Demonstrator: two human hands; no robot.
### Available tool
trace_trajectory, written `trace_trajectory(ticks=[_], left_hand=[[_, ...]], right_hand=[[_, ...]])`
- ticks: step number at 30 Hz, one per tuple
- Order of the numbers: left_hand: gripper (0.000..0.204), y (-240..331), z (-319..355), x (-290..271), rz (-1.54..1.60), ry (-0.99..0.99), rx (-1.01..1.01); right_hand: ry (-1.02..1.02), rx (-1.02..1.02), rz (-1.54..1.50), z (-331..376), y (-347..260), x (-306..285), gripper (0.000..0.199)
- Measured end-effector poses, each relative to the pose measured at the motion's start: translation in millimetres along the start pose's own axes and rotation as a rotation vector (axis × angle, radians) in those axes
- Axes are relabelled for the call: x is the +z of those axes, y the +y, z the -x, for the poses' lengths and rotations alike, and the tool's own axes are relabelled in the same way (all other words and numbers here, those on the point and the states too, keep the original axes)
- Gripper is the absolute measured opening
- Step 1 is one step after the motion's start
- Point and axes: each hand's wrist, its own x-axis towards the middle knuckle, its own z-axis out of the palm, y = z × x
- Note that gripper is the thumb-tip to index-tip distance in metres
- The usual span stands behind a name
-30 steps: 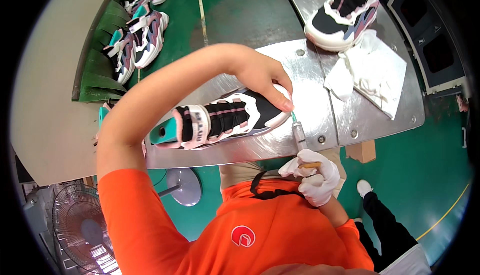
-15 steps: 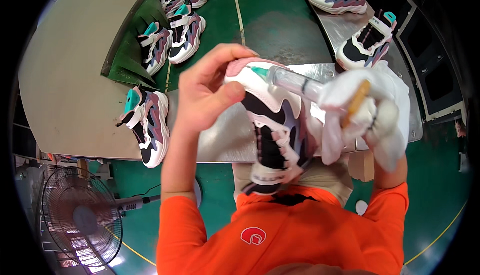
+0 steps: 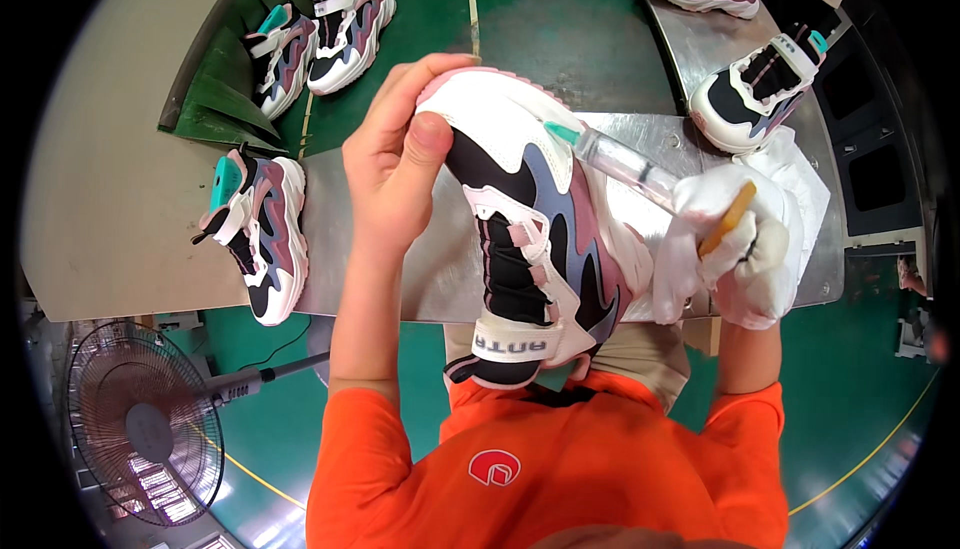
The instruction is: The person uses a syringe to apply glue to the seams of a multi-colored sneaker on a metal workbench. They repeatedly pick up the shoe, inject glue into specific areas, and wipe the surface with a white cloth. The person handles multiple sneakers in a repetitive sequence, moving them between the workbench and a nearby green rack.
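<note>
My bare left hand (image 3: 390, 169) grips the toe end of a white, black, purple and pink sneaker (image 3: 560, 174), thumb on the upper and fingers round the sole edge. The sneaker is tilted, its toe away from me and its strapped heel end near my body. In a white glove, my right hand (image 3: 735, 264) closes round a clear syringe (image 3: 632, 167) with a green tip. That tip sits at the sneaker's side, where upper and sole meet; whether it touches I cannot tell. A yellow-brown stick (image 3: 728, 219) also pokes out of the gloved fingers.
A matching sneaker (image 3: 262, 234) stands at left on the metal worktop (image 3: 430, 279). Several more stand by green flaps (image 3: 215, 99) beside the green belt (image 3: 540, 9). At right are another sneaker (image 3: 750, 94) and white cloth (image 3: 805, 189). A fan (image 3: 148, 434) stands lower left.
The syringe tip has moved from the sneaker's toe along its edge, rightward and nearer me. The sneaker has turned, showing more of its side. The whole view has shifted a little.
</note>
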Motion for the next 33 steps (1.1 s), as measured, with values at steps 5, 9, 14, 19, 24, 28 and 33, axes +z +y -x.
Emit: trace_trajectory(ticks=[5, 9, 14, 19, 24, 28, 33], left_hand=[[0.054, -3.8, -3.8, 2.5, -0.022, 0.005, -0.012], [0.06, -8.1, -4.2, 3.5, 0.002, 0.009, 0.021], [0.061, -13.0, -3.7, 8.5, 0.03, 0.061, 0.031], [0.061, -17.9, -0.8, 4.7, 0.005, 0.071, 0.025], [0.064, -24.7, 2.6, -0.9, 0.033, 0.105, -0.066], [0.064, -28.6, 3.6, -4.4, 0.04, 0.105, -0.037], [0.062, -26.1, 3.6, -0.2, 0.049, 0.093, -0.011]], right_hand=[[-0.033, -0.032, -0.351, 11.2, 24.1, -7.6, 0.054], [-0.07, -0.083, -0.467, 14.5, 41.2, -11.2, 0.067], [-0.077, -0.187, -0.603, 14.2, 60.3, -9.1, 0.059], [-0.057, -0.153, -0.595, 19.9, 62.8, -14.8, 0.051], [-0.13, -0.185, -0.436, 26.2, 69.0, -26.0, 0.037], [-0.026, -0.008, -0.249, 37.8, 50.3, -23.3, 0.034], [-0.109, 0.116, -0.29, 53.5, 49.6, -39.6, 0.039]])
